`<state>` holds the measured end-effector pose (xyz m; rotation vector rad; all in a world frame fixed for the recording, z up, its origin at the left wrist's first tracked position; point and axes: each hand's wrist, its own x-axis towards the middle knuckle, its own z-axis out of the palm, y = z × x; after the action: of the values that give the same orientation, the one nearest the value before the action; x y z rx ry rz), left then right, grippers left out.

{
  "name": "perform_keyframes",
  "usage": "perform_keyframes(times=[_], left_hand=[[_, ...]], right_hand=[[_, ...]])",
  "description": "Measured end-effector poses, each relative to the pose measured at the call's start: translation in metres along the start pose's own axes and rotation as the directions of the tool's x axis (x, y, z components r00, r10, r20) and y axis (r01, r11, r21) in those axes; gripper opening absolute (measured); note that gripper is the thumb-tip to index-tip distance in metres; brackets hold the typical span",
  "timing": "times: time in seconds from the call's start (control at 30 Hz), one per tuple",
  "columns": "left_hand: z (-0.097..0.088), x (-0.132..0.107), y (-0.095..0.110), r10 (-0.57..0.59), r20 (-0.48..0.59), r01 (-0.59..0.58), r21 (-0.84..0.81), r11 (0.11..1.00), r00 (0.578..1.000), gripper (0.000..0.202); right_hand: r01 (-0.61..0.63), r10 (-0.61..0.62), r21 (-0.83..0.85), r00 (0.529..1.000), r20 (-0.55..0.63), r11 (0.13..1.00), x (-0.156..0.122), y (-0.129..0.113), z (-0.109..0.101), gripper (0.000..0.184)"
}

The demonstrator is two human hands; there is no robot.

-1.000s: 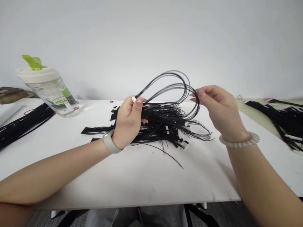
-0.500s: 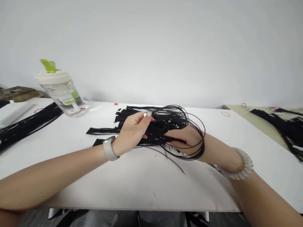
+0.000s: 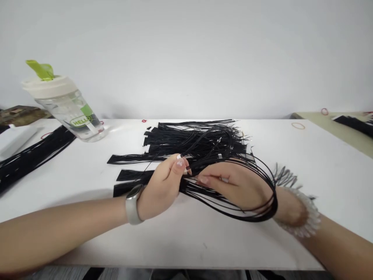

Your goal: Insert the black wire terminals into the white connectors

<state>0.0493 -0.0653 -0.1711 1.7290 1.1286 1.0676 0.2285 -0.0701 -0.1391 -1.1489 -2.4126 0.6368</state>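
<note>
Thin black cables (image 3: 262, 217) bend in a wide loop around my right hand (image 3: 241, 181). My left hand (image 3: 163, 182) pinches the bundle near its flat end, thumb pressed on the fingers. My right hand's fingers are closed on the same cables, thumb tip pointing left, close to the left fingertips. Some fingers of both hands are hidden. Behind them lies a pile of more black cables (image 3: 192, 138), their flat ends to the left and loose ends to the right.
At left stands a clear bottle (image 3: 75, 112) with a white lid and green spout. Another black cable bundle (image 3: 35, 155) lies beside it. Rubber bands (image 3: 298, 126) are scattered on the white table (image 3: 163, 245). More cables (image 3: 355, 124) lie on a yellowish surface at right.
Both hands have come nearer to me, drawing the cable loop off the pile and uncovering more of it. The right hand has moved slightly right, and the view has shifted.
</note>
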Motion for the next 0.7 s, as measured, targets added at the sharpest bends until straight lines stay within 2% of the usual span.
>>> perform_keyframes(times=[0.2,0.4,0.6,0.7], left_hand=[[-0.002,-0.004,-0.007,-0.024,0.011,0.024,0.024,0.999,1.000,0.036],[-0.005,-0.005,-0.006,-0.016,0.031,0.014,0.061,0.998,0.999,0.034],[-0.006,-0.005,-0.003,0.000,0.078,-0.008,0.103,0.995,0.997,0.034],[-0.005,-0.007,0.000,-0.028,0.077,0.020,0.106,0.994,0.997,0.034]], right_hand=[[-0.061,0.061,0.026,0.998,0.019,0.998,0.005,-0.010,0.023,0.030],[-0.096,0.093,0.042,0.993,0.077,0.994,0.005,-0.013,0.022,0.029],[-0.099,0.099,-0.002,0.995,-0.002,0.995,0.001,-0.016,0.024,0.023],[-0.073,0.072,0.011,0.997,0.023,0.997,-0.002,-0.015,0.023,0.019]])
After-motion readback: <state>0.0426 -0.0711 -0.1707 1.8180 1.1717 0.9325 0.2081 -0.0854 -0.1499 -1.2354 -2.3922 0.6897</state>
